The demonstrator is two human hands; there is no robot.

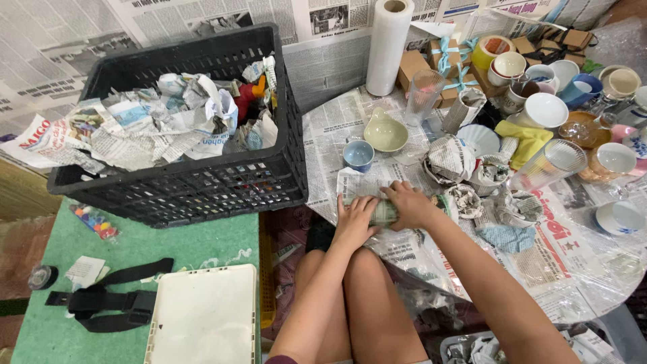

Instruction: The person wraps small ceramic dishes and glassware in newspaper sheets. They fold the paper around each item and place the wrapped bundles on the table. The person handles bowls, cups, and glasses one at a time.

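Newspaper-covered table [579, 269], black crate [202, 182], green mat [202, 243], papered wall [67, 34]

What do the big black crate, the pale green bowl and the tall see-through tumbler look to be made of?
The big black latticed crate looks like moulded plastic, matt, with a regular grid of holes. The pale green spouted bowl seems glazed ceramic, smooth and softly shiny. The tall see-through ribbed tumbler is probably glass, though clear plastic is possible.

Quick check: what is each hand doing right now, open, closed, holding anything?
Left hand: fingers curled over the left end of a newspaper-wrapped bundle, pressing it on the table.
Right hand: closed over the same bundle's right end.
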